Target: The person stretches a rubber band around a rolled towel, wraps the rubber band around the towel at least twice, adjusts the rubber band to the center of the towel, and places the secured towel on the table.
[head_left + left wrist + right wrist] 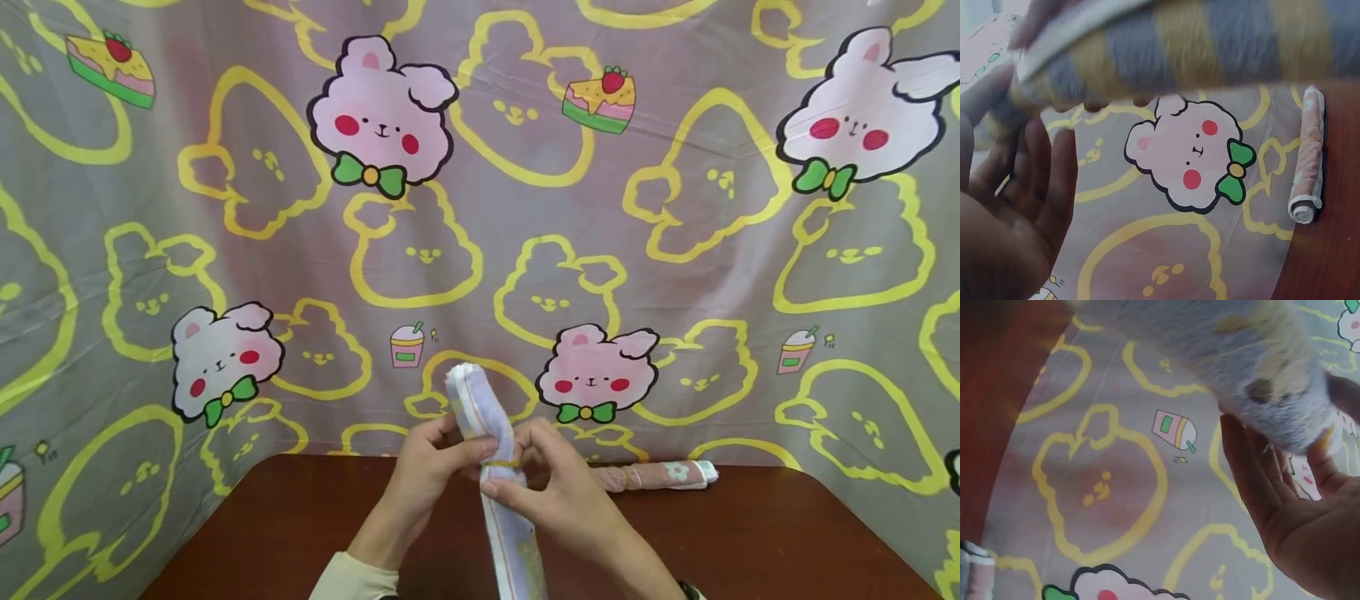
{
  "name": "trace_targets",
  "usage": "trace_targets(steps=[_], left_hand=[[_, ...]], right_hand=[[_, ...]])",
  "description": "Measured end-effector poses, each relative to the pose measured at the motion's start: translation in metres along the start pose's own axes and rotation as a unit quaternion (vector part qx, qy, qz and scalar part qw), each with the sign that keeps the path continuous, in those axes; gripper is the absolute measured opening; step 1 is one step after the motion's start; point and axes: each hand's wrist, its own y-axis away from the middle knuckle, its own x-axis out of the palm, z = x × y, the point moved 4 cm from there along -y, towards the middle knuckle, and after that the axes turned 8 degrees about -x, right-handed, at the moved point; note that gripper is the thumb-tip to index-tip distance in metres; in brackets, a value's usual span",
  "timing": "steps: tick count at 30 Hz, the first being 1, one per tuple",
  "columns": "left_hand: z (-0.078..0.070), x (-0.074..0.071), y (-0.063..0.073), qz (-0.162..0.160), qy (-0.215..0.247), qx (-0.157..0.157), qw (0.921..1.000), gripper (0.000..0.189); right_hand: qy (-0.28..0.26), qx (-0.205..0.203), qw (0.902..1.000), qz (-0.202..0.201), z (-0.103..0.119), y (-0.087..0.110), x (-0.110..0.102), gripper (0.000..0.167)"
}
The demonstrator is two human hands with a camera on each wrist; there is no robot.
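Observation:
Both hands hold a rolled towel (517, 546) upright in front of the body, its top leaning slightly left. The roll is pale lilac with a white edge; yellow and grey stripes show on its side (1222, 47) in the left wrist view. A yellow rubber band (504, 463) circles it and pinches it in at the middle. My left hand (422, 471) grips the roll just above the band, thumb across the front. From the right, my right hand (566, 496) pinches it just below the band. The fingers behind the roll are partly hidden.
A second rolled towel (675, 475), pinkish brown with a white flower and also banded, lies at the back right of the dark wooden table (285, 525). Behind the table hangs a grey curtain (510, 200) printed with bunnies and yellow outlines.

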Motion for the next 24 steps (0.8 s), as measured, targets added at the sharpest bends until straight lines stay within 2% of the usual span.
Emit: trace_targets(steps=[5, 8, 11, 13, 17, 20, 22, 24], left_hand=[[-0.004, 0.001, 0.002, -0.068, -0.007, 0.0, 0.9977, 0.025], [-0.006, 0.001, 0.004, -0.088, -0.015, 0.0, 0.996, 0.025], [-0.008, 0.003, 0.005, -0.098, -0.018, 0.005, 0.995, 0.027], [-0.009, 0.004, 0.005, -0.096, -0.02, 0.013, 0.9951, 0.026], [-0.007, 0.007, 0.005, -0.057, -0.019, 0.016, 0.9981, 0.027], [-0.005, 0.007, 0.004, -0.021, -0.029, 0.01, 0.9993, 0.031], [-0.005, 0.007, 0.003, -0.015, -0.042, 0.012, 0.9989, 0.033], [-0.005, 0.006, 0.002, -0.023, -0.051, 0.015, 0.9983, 0.032]], right_hand=[[0.103, -0.079, 0.9915, -0.009, 0.008, 0.0, 0.003, 0.031], [0.15, -0.124, 0.9809, -0.001, 0.012, 0.0, 0.006, 0.036], [0.174, -0.148, 0.9736, -0.005, 0.015, 0.0, 0.008, 0.041], [0.141, -0.139, 0.9802, -0.013, 0.015, 0.0, 0.007, 0.039], [0.007, -0.094, 0.9952, -0.024, 0.009, 0.0, 0.004, 0.03], [-0.08, -0.041, 0.9956, -0.025, 0.001, 0.0, 0.002, 0.022], [-0.101, -0.011, 0.9946, -0.024, -0.003, 0.0, 0.001, 0.018], [-0.095, 0.005, 0.9952, -0.024, -0.006, 0.0, 0.0, 0.015]])
